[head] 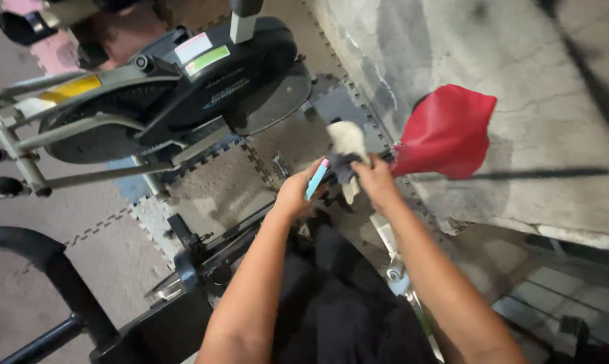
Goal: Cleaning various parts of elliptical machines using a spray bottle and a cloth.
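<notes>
Gripping — left hand one blue-pink tool, right hand one pale cloth.

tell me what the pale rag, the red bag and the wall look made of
Pale rag: soft woven cloth, matte, crumpled in the right hand. Red bag: likely smooth synthetic or vinyl, slight sheen, gathered to a neck. Wall: bare concrete or plaster, rough grey with hairline cracks.

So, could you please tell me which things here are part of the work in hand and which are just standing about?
In hand:
- left hand holding a slim blue and pink object
- right hand pressing a pale cloth on a dark bar

Standing about:
- elliptical trainer
- red bag
- foam floor mats
- concrete wall
</notes>
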